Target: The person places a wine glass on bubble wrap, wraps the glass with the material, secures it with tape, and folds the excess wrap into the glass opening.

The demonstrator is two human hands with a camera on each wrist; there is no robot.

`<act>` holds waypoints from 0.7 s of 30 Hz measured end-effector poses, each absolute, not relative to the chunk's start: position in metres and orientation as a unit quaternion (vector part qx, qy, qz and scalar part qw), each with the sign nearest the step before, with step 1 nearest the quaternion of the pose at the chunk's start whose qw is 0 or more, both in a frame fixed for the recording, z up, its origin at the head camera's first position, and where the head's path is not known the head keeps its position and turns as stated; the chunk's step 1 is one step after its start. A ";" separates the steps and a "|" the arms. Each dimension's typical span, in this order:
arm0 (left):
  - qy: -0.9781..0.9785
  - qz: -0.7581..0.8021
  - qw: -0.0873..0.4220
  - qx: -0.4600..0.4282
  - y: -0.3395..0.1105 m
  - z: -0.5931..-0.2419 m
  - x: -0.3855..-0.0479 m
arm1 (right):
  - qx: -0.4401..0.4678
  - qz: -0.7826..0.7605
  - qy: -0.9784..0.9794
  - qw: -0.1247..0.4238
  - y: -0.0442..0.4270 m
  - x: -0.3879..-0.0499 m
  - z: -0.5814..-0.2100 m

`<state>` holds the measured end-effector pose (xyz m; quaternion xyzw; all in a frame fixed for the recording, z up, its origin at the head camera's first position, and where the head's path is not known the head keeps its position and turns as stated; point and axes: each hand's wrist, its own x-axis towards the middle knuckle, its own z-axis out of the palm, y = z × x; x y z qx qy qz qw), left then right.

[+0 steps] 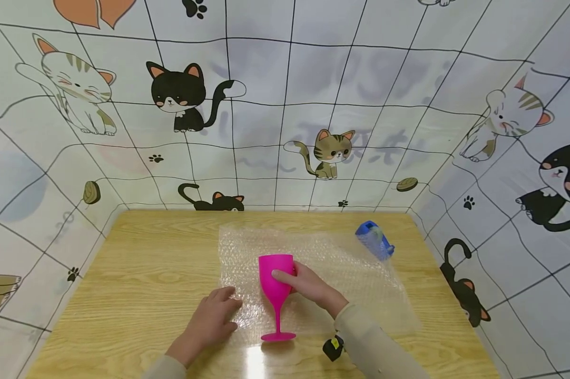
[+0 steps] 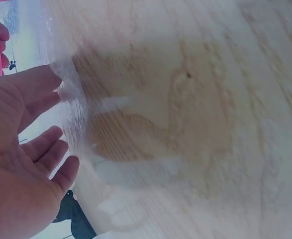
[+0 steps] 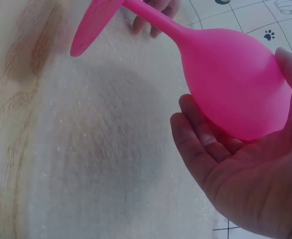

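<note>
A bright pink plastic goblet point(image 1: 276, 279) stands upright or nearly so over a sheet of clear bubble wrap point(image 1: 323, 252); whether its base touches the table I cannot tell. My right hand point(image 1: 311, 284) grips the goblet's bowl, thumb across the near side and fingers round the other, as the right wrist view also shows with the pink bowl point(image 3: 235, 84). To the left, my left hand point(image 1: 211, 318) is at the wrap's left edge, fingers loosely bent and apart. In the left wrist view its fingertips point(image 2: 51, 74) are at the wrap's edge, with no clear pinch.
A blue tape dispenser point(image 1: 375, 240) lies at the back right, by the wrap's far corner. Near my right forearm is a small black object point(image 1: 333, 347) with a yellow mark. The wooden table point(image 1: 161, 252) is bordered by cat-patterned cloth walls point(image 1: 266, 121).
</note>
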<state>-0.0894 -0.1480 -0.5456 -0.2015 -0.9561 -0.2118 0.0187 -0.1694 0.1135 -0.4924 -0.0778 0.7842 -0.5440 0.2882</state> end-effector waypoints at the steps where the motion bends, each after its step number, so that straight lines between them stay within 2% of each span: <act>1: -0.955 -0.219 0.015 -0.201 -0.149 -0.545 -0.088 | -0.078 -0.542 0.785 0.289 0.113 -0.169 -0.493; 8: -0.949 -0.236 -0.006 -0.210 -0.154 -0.542 -0.084 | -0.076 -0.532 0.792 0.290 0.112 -0.169 -0.494; 21: -0.946 -0.236 0.016 -0.223 -0.155 -0.544 -0.085 | -0.079 -0.535 0.788 0.295 0.101 -0.172 -0.491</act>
